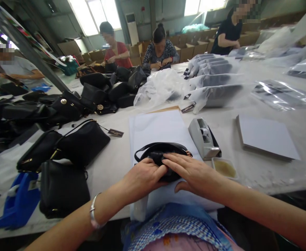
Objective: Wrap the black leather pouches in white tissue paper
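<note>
A small black bag [172, 174] with a looped strap is right in front of me, over white paper sheets [158, 127] at the table's near edge. My left hand [146, 176] has its fingers curled on the bag's left part, thumb pressed near the middle. My right hand [192, 170] lies over the bag's right part with its fingers stretched out, their tips close to my left thumb. Both hands touch the bag, and its underside is hidden.
A grey tape dispenser [198, 134] and a shallow dish [224, 168] stand right of the paper, with white cards [266, 136] beyond. Black bags [64, 188] and a blue dispenser [19, 200] are at left. Wrapped bags [215, 94] lie ahead; several people work around the table.
</note>
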Demonstrator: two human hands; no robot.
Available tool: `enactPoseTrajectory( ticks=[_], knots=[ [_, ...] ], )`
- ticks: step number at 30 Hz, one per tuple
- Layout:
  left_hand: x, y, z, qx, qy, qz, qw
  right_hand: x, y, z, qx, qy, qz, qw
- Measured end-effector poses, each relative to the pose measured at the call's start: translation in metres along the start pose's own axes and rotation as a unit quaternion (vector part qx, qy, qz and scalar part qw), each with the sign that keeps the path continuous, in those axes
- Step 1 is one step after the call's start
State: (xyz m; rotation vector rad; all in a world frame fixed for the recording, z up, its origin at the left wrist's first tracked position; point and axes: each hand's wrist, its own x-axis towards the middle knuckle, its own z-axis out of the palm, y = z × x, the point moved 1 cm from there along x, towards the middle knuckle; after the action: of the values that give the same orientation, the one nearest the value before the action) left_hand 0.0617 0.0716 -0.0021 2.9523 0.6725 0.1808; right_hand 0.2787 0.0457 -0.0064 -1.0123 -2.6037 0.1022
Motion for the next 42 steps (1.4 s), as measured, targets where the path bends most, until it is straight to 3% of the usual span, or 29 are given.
enactPoseTrajectory(
  ticks=[7, 11, 17, 19, 24, 28, 33, 38, 42],
  knots=[
    [-0.011, 0.011, 0.002, 0.043, 0.142, -0.077, 0.986, 0.009, -0.002, 0.009, -0.091, -0.009, -0.03, 0.995],
    [-0.013, 0.015, 0.011, 0.064, 0.125, -0.08, 0.987, 0.008, -0.002, 0.005, -0.062, -0.01, -0.031, 0.998],
    [0.005, -0.001, 0.003, 0.076, 0.004, -0.153, 0.985, 0.017, 0.004, 0.005, -0.013, -0.049, 0.031, 0.998],
    [0.007, -0.006, -0.002, 0.053, 0.016, -0.155, 0.986, 0.016, 0.007, 0.005, -0.008, -0.022, 0.043, 0.999],
    [-0.002, -0.006, -0.002, 0.028, 0.147, -0.146, 0.978, 0.003, 0.011, 0.003, -0.032, 0.057, 0.033, 0.997],
    [-0.001, 0.001, -0.003, 0.062, 0.111, -0.132, 0.983, 0.009, 0.008, -0.002, -0.06, 0.001, 0.075, 0.995],
    [0.006, 0.002, -0.011, 0.065, 0.051, -0.221, 0.972, 0.028, 0.004, -0.009, -0.059, -0.06, 0.126, 0.988],
    [0.008, -0.005, -0.01, 0.059, 0.063, -0.241, 0.967, 0.029, 0.008, -0.013, -0.066, -0.049, 0.146, 0.986],
    [0.004, -0.004, -0.007, 0.065, 0.104, -0.213, 0.969, 0.022, 0.012, -0.009, -0.082, -0.022, 0.095, 0.992]
  ],
)
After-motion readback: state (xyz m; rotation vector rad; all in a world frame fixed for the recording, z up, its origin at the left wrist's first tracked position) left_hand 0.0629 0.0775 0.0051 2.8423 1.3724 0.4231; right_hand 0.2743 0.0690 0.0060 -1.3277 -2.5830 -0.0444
